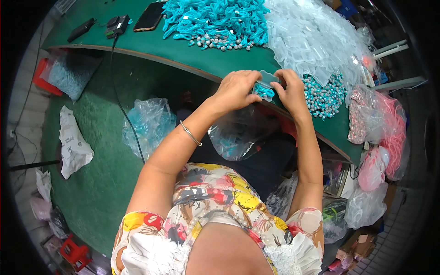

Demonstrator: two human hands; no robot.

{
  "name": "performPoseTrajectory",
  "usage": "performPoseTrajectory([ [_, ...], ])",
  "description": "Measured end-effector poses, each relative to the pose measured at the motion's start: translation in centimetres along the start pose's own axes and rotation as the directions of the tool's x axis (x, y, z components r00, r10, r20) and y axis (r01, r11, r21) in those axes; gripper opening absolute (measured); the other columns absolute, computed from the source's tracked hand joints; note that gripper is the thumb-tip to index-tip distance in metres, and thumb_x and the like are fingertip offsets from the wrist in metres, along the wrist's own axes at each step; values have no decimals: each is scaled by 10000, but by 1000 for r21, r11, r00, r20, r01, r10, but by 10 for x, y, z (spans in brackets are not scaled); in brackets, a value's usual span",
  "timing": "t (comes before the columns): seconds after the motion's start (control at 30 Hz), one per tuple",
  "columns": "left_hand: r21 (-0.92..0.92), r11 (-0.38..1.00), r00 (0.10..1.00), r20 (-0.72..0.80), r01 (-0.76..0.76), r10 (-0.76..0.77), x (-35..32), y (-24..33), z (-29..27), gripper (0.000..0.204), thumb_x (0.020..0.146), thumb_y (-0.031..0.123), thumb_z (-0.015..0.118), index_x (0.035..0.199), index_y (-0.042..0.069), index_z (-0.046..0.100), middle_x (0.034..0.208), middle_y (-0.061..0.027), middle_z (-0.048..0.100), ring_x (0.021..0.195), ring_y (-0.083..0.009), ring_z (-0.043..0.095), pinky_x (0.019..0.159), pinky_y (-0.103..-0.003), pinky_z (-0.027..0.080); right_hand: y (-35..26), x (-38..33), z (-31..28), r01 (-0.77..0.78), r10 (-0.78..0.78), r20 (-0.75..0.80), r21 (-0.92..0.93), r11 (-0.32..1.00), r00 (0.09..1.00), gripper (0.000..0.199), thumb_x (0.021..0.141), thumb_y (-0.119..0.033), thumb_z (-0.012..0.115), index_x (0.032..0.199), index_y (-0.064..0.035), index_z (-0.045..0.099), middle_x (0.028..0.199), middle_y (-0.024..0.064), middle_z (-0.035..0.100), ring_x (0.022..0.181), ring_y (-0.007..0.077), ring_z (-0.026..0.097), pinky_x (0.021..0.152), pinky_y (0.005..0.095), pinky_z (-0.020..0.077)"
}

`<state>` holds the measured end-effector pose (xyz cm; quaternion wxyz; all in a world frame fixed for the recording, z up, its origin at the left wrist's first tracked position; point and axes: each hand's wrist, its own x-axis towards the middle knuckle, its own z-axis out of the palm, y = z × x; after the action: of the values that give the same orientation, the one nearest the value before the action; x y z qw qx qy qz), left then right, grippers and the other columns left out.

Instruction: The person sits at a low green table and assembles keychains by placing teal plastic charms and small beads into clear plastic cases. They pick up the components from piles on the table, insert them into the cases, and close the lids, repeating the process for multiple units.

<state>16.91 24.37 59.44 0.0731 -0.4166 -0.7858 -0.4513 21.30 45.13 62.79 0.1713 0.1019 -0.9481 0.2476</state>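
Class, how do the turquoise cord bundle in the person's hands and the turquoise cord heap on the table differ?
Size: the cord bundle is small; the cord heap is large.
Pose: the bundle sits in a small clear case, held between left hand and right hand; the heap lies loose on the green table.
Shared: both are turquoise and stringy.

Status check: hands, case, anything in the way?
Left hand and right hand gripping open clear case. Teal cord inside. Bead pile beside right hand; nothing visibly blocking.
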Motion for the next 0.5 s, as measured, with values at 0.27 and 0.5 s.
performPoseTrajectory([
  [0.27,174,978,993,-26,-112,119,-3,-4,6,445,778,207,766,1182,95,616,895,-95,612,841,-323,624,744,-425,489,-2,-23,-14,138,-164,104,220,966,981,292,771,-52,738,1050,-5,664,1042,160,630,938,312,638,818,364,507],
  [0.5,175,975,990,-24,-135,141,-2,-5,12,262,882,277,669,1021,57,634,896,-111,595,830,-321,610,732,-439,478,-7,-31,9,170,-160,-78,139,976,984,261,796,-61,728,1040,-7,656,960,147,604,866,306,613,737,362,495],
])
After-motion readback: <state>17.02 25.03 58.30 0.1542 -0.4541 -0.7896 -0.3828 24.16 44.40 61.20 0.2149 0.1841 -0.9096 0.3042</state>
